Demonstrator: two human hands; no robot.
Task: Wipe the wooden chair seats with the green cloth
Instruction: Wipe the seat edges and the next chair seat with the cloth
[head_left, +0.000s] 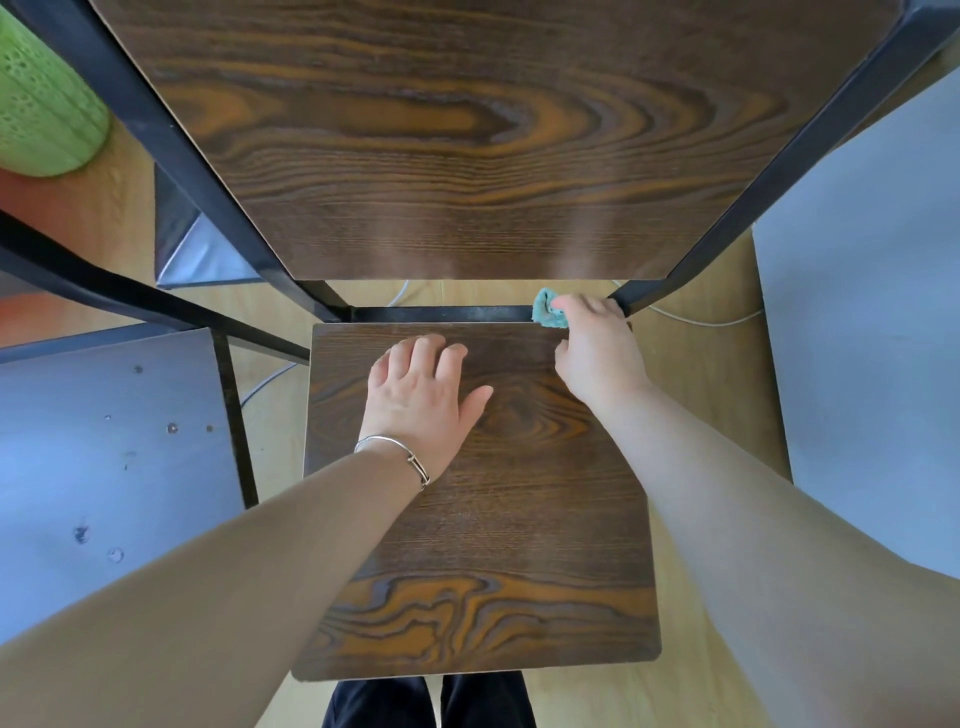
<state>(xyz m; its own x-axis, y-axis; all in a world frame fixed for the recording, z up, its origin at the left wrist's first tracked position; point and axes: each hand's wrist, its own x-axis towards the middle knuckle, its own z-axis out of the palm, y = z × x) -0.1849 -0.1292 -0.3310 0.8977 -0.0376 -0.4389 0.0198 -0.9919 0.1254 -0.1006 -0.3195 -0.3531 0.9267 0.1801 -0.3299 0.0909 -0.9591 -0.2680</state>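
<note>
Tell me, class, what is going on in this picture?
A person stands over a dark brown wooden chair seat. Their right hand grips a small bunched green cloth at the seat's back right corner, against the black metal frame bar. Their left hand, with a silver bangle on its wrist, rests on the seat's back half and holds nothing.

no readable text, no labels, no brands, no numbers anywhere
</note>
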